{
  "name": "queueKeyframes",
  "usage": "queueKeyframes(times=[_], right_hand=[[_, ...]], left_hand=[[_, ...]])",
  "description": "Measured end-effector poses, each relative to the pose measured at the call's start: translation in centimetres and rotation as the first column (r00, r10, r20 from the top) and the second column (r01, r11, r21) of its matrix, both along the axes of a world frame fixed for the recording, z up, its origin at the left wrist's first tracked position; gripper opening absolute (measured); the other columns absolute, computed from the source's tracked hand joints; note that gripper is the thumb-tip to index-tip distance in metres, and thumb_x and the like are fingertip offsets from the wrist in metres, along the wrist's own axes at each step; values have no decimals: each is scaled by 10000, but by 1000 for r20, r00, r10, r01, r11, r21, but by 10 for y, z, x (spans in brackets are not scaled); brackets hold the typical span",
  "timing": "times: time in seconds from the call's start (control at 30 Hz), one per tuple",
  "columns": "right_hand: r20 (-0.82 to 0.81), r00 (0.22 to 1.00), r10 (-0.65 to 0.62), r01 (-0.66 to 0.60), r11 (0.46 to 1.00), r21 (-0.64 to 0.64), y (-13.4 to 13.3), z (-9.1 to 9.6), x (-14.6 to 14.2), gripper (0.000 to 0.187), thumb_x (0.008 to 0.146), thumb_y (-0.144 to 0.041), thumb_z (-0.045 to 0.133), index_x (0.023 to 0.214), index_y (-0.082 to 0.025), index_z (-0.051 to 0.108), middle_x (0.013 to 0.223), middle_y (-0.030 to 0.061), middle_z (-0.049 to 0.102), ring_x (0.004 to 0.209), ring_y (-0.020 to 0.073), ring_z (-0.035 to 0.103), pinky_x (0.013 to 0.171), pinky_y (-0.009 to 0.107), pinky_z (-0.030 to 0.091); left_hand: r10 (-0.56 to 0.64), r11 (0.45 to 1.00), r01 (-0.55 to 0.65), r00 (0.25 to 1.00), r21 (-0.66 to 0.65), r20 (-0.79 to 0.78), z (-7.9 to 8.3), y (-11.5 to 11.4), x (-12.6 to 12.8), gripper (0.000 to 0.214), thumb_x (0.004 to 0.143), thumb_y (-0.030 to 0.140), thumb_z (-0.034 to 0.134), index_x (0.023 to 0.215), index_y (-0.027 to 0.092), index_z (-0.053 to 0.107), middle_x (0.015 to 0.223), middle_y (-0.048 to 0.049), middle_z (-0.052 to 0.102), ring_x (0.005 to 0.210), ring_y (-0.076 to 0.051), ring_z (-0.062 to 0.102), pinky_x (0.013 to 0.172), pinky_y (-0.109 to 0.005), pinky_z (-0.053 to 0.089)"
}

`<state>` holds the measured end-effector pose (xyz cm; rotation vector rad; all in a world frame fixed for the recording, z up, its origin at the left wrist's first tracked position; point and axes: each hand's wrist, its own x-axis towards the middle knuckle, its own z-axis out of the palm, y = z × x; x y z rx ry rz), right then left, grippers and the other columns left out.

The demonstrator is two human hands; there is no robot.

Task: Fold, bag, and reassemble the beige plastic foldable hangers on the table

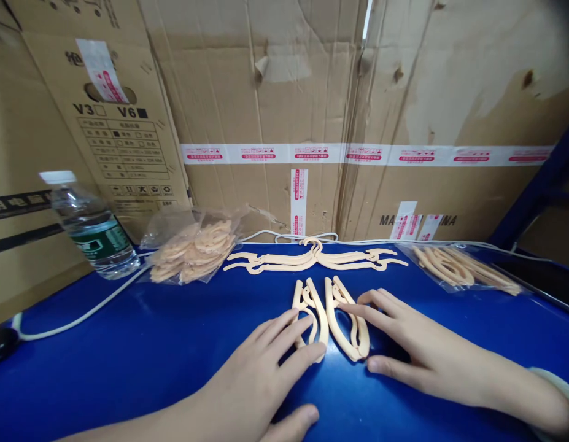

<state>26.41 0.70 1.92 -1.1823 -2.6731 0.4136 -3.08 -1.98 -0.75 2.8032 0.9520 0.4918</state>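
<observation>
Two folded beige plastic hangers lie side by side on the blue table, close together in front of me. Over the left folded hanger [324,319] rests my left hand [270,350], fingers spread and fingertips on it, thumb stretched out lower down. My right hand [404,337] reaches in from the right with its fingers apart; the index fingertip touches the right folded hanger [336,328], and the thumb lies on the table near its lower end. Just behind them, unfolded hangers [284,263] lie flat and overlapping, hooks pointing away from me.
Clear bags of folded hangers lie at the back left [192,248] and back right [463,267]. A water bottle [97,236] leans at the left. A white cable [81,319] crosses the blue table [174,344]. Cardboard boxes [266,98] wall off the back. A dark flat device [537,282] lies far right.
</observation>
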Motion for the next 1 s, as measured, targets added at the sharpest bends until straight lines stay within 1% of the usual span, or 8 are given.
queueKeyframes(times=[0.07,0.17,0.3,0.4,0.53,0.63,0.8,1.0], right_hand=[[-30,999,-38,38,999,15,2,0,5,663,928,-542,524,1509,-273,354,1366,125,517,1236,297,520,1052,478,453],[-111,985,-135,144,986,80,15,-2,18,572,965,-516,462,1482,-285,382,1446,100,492,1314,290,480,1103,478,412],[-133,967,-218,240,953,185,43,-10,36,568,968,-527,422,1438,-210,454,1457,134,507,1353,315,458,1136,520,369],[-93,963,-252,268,934,236,64,-20,44,607,979,-506,371,1447,-126,440,1499,184,450,1396,334,400,1161,556,307],[-37,968,-248,249,938,239,79,-27,45,613,988,-459,339,1455,-70,417,1535,214,379,1435,345,322,1170,567,274],[-38,974,-223,225,943,243,79,-28,45,575,987,-442,349,1418,-79,467,1488,220,450,1390,348,406,1144,567,327],[-105,971,-216,238,920,312,75,-29,49,434,978,-347,381,1277,-112,591,1261,196,632,1191,321,585,1035,529,467],[-212,960,-183,243,922,303,77,-34,52,315,967,-329,437,1103,-180,680,1094,139,670,1032,275,628,947,472,514]], left_hand=[[17,1000,-17,997,0,77,-3,0,0,668,841,352,644,1460,256,411,1537,-121,426,1411,-367,377,1099,-547,402],[121,993,-116,964,-32,235,-3,0,0,609,850,317,644,1422,282,439,1503,-89,479,1382,-335,431,1128,-493,385],[257,961,-198,894,-191,366,5,4,1,394,880,253,584,1268,288,521,1429,-80,551,1312,-308,510,1099,-477,413],[377,904,-235,830,-357,411,9,8,2,210,899,254,551,1108,273,536,1385,-84,585,1258,-300,550,1064,-492,432],[503,819,-241,739,-520,449,10,13,2,188,892,291,545,1077,271,516,1337,-79,604,1258,-295,537,1087,-527,386],[534,793,-231,710,-564,460,8,16,2,204,879,305,552,1077,271,518,1314,-75,604,1246,-299,537,1060,-530,396],[529,805,-242,704,-541,473,8,15,1,217,886,286,537,1102,278,521,1286,-69,612,1193,-293,562,1002,-515,419],[526,813,-228,683,-536,508,10,14,0,201,881,264,545,1082,266,539,1257,-76,626,1184,-285,570,1009,-487,423]])
